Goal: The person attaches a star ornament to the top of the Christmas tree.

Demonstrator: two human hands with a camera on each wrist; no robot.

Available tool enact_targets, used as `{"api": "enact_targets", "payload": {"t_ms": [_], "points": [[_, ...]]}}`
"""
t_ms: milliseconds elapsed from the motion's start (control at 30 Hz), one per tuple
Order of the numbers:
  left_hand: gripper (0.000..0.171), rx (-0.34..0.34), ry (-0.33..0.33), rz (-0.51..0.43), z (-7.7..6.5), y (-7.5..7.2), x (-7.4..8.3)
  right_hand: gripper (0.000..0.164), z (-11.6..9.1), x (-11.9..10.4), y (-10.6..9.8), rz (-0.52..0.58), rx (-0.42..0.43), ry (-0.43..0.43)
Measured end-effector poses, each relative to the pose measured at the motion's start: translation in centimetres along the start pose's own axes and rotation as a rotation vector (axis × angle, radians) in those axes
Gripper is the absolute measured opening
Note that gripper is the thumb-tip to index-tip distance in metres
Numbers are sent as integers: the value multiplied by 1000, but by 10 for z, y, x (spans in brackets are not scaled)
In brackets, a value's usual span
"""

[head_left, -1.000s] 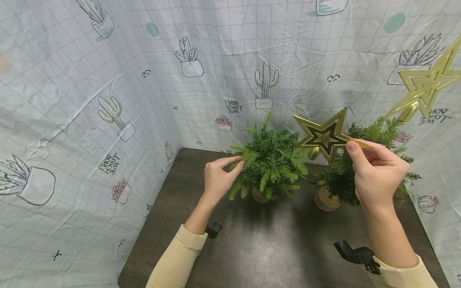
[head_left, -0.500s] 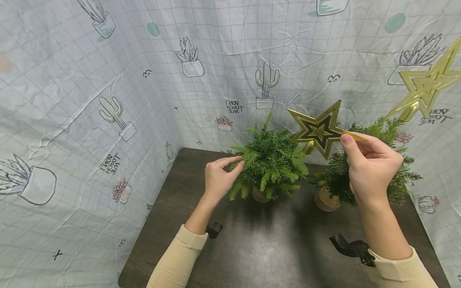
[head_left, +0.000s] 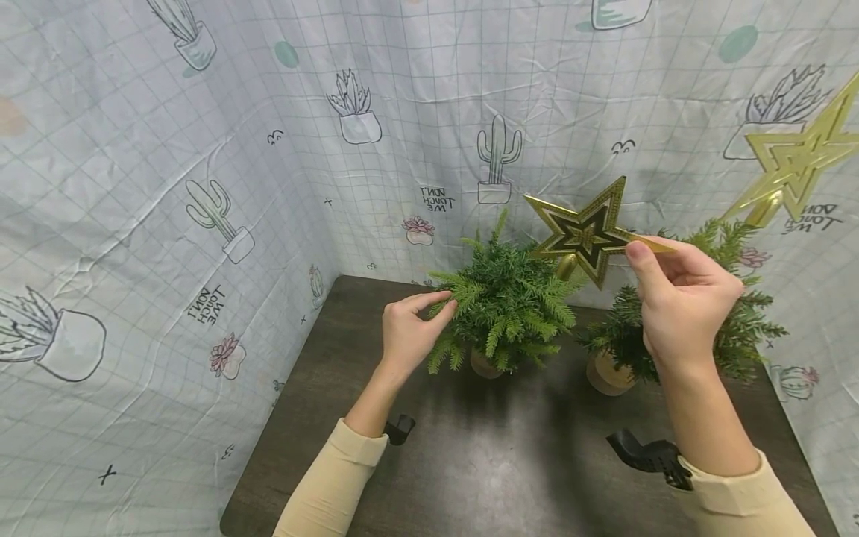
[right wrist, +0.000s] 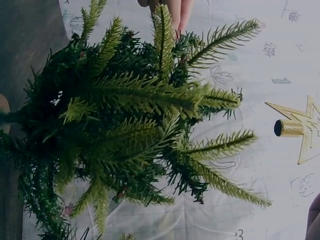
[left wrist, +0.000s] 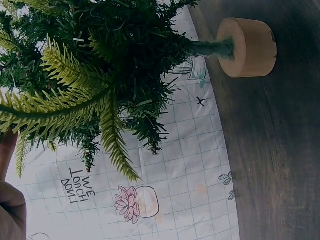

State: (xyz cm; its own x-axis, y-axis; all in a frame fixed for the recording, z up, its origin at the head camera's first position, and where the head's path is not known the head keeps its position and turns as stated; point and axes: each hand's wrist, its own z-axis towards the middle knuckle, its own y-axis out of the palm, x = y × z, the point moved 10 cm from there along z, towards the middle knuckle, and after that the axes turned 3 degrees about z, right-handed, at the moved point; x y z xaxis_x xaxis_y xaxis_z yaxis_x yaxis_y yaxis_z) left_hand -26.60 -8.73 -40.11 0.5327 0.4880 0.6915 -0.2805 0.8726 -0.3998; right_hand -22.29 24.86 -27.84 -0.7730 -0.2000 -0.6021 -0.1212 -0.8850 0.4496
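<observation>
A small artificial Christmas tree point(head_left: 506, 298) stands upright at the back middle of the table on a round wooden base point(left wrist: 252, 47). At its left side my left hand point(head_left: 408, 335) pinches a yellow-green branch tip between thumb and forefinger. My right hand point(head_left: 684, 306) grips a gold star tree topper point(head_left: 585, 237) by one point. The topper is tilted, its short hollow tube point(right wrist: 289, 128) facing the treetop in the right wrist view. In the head view the star overlaps the upper right of the tree, and the fingers behind its point are hidden.
A second artificial tree point(head_left: 754, 324) with a wooden base point(head_left: 609, 373) stands to the right, partly behind my right hand, topped by another gold star point(head_left: 801, 160). Cactus-printed curtain point(head_left: 416, 89) encloses the dark wooden table point(head_left: 483, 462) at the back and sides.
My right hand has carried the star topper left and slightly up, from beside the second tree to over the first tree's right side. My left hand stays put at the branch.
</observation>
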Motion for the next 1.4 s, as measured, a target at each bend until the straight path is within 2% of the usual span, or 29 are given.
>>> {"api": "enact_targets", "payload": {"t_ms": [300, 600, 1100, 1400], "points": [[17, 9, 10, -11, 0, -1, 1, 23, 1, 5, 11, -48, -36, 8], [18, -1, 8, 3, 0, 0, 1, 24, 0, 11, 21, -37, -48, 12], [18, 1, 11, 0, 0, 0, 0, 18, 0, 32, 35, -51, -53, 89], [18, -3, 4, 5, 1, 0, -1, 16, 5, 44, 46, -97, -74, 110]]}}
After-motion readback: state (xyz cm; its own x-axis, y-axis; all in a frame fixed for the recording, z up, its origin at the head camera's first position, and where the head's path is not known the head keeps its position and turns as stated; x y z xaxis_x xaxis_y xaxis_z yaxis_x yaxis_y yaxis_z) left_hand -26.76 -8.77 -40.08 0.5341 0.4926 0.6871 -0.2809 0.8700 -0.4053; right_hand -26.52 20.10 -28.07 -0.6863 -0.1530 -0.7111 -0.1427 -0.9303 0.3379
